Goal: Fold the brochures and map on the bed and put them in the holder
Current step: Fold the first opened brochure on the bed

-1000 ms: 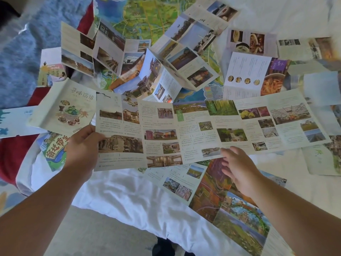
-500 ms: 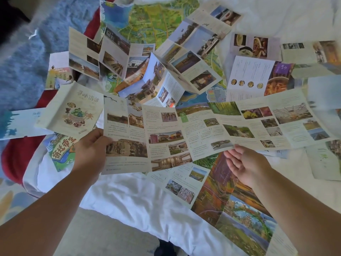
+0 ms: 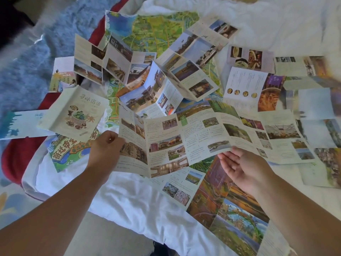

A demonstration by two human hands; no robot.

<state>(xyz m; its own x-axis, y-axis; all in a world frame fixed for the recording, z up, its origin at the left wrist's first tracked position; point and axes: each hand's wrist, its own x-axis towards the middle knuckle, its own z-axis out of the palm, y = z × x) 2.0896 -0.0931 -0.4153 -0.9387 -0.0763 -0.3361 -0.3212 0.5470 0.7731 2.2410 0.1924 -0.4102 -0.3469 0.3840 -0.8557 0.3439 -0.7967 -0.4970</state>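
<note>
Although blurred at its far right panels, with print and photos smeared past reading, long brochure [image 3: 203,137] otherwise plain enough: unfolded, creased into several panels, held clear of the bed [image 3: 129,200] at the left end, right end lost among other leaflets. Small text throughout too fine to read. Left edge partly covered by left hand [image 3: 106,148], fingers [image 3: 112,135] curled round that edge and pinching it. Far side of the grip hidden behind the paper. Right hand [image 3: 241,167] palm up just beneath the lower edge near the middle, fingers [image 3: 227,159] straight and loosely spread, holding nothing. Cannot tell whether the tips touch the paper. Runs left to right across the view along its long axis, printed face toward the camera, left panels kinked at the folds.

Behind the long brochure, concertina brochure [image 3: 166,85] standing in peaks. Beyond that, green map [image 3: 156,28] spread flat and largely covered. Left of the long brochure, cream booklet [image 3: 75,113] with a food drawing on its cover, tilted. Nearer than the long brochure, landscape brochure [image 3: 230,209], partly hidden by the right forearm and cut off at the bottom edge. Right of the long brochure, more leaflets, too blurred to tell apart.
</note>
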